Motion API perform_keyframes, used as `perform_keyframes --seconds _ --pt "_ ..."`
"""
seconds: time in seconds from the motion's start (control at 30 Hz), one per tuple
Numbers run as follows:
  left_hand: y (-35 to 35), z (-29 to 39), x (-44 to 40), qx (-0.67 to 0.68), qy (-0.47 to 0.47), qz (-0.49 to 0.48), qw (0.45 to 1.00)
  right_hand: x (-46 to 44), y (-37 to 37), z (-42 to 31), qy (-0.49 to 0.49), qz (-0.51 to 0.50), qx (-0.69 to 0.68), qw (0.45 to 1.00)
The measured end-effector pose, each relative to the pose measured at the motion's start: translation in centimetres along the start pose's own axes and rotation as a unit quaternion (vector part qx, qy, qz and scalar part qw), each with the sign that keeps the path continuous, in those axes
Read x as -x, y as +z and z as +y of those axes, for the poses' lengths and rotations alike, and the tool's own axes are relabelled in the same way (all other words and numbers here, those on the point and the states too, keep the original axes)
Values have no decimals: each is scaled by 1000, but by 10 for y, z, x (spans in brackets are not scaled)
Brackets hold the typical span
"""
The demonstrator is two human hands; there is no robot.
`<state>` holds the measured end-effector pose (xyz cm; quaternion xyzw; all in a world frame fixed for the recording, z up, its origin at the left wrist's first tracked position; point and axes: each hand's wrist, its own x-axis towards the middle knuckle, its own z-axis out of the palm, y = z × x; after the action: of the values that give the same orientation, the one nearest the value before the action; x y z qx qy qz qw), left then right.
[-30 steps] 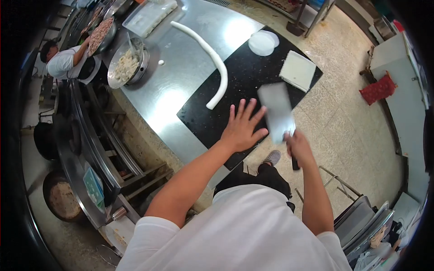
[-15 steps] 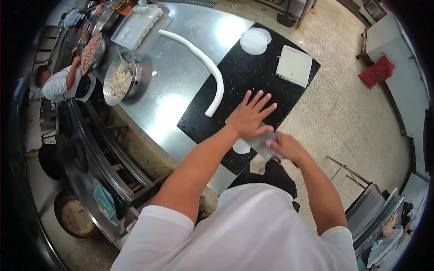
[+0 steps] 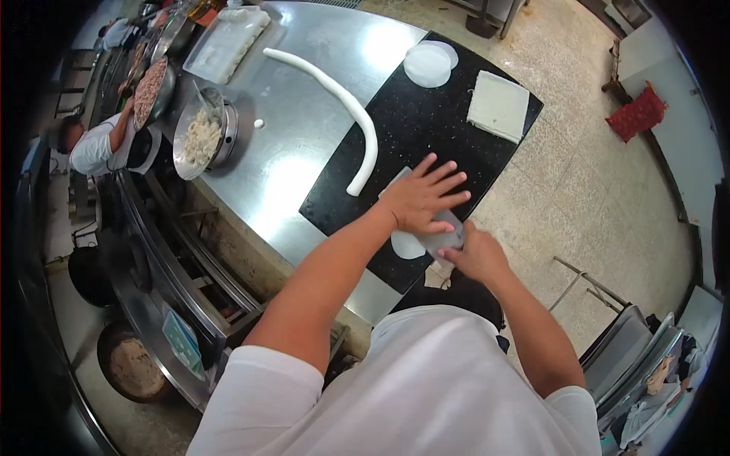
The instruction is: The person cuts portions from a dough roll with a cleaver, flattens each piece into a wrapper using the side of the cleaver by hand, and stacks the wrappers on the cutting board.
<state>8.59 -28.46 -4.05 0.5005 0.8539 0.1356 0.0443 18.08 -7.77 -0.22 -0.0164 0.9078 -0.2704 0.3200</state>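
Observation:
My left hand point(image 3: 428, 199) lies flat with its fingers spread, pressing on the broad blade of a cleaver point(image 3: 443, 235) over the black board point(image 3: 411, 137). My right hand point(image 3: 480, 254) is closed around the cleaver's handle end, just off the board's near right edge. What lies beneath the blade is hidden. Partly under my left wrist and the blade sits a thin white dough round point(image 3: 407, 245). A long white dough rope point(image 3: 342, 99) runs from the steel table onto the board. More thin dough rounds point(image 3: 427, 64) overlap at the board's far end.
A folded white cloth point(image 3: 498, 106) rests on the board's right edge. On the steel table point(image 3: 266, 163) are a bowl of pale filling point(image 3: 201, 140), a small dough piece point(image 3: 259, 123) and a plastic-covered tray point(image 3: 228, 45). At left, a co-worker point(image 3: 99, 144) holds a pan of minced meat point(image 3: 150, 95).
The cleaver has turned slightly under my left palm, so more of its blade shows beyond the hand. My right hand has shifted a little to the left. The view has moved slightly.

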Motion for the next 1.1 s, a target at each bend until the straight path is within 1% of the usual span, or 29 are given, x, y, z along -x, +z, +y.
perform_keyframes --seconds 0.03,0.1,0.13,0.2,0.23,0.3,0.33,0.4,0.5,0.53,0.6,0.63,0.67,0.7,0.73,0.8,0.83,0.87,0.93,0.97,1.03,1.07,1.1 --pt "4 13 7 15 13 -14 1000 13 14 9 -15 -12 -35 999" --pt "19 47 28 40 36 -32 998 49 36 25 9 -89 -141 986" --pt "20 63 33 91 55 -38 994 60 61 41 29 -91 -126 987" --pt "31 70 20 66 98 -25 993 72 54 30 59 -40 -79 994" --pt "29 64 12 53 87 -15 995 69 43 27 72 -50 -82 993" --pt "14 39 -6 48 65 -2 997 42 15 19 66 -21 -46 997" --pt "11 25 -14 39 72 3 997 24 0 16 64 -8 -45 997" --pt "3 0 -21 -9 9 31 999 -2 -23 6 26 -26 2 999" --pt "-6 -12 -21 -17 -7 58 998 -8 -13 0 18 20 5 1000" --pt "1 -3 -12 -16 -13 58 998 0 1 8 15 15 7 1000" --pt "24 39 17 3 -9 38 999 39 38 34 -19 -29 -63 997" --pt "25 61 22 32 13 14 999 55 44 38 -19 -34 -62 997" --pt "28 75 21 61 39 -7 997 67 48 42 9 -44 -112 993" --pt "37 78 12 44 71 29 996 72 49 44 42 -53 -164 984" --pt "36 72 3 55 73 26 995 67 35 38 52 -58 -167 983" --pt "26 52 -17 33 40 39 998 46 6 29 83 -28 -26 996" --pt "12 44 -25 18 13 39 999 30 -4 34 50 -32 -24 998" --pt "7 28 -32 2 20 47 999 10 -18 33 42 -15 -22 999" --pt "-1 5 -35 -24 -34 70 997 -8 -31 20 -13 5 24 1000" --pt "-5 -4 -36 0 -51 62 997 -6 -30 15 -21 8 26 999" --pt "5 2 -23 17 -47 65 997 -5 -23 11 -33 23 -19 999" --pt "11 6 -14 39 -42 65 996 2 -10 21 -39 14 -16 999" --pt "17 25 0 39 -44 17 998 20 11 37 -49 -23 -45 998"
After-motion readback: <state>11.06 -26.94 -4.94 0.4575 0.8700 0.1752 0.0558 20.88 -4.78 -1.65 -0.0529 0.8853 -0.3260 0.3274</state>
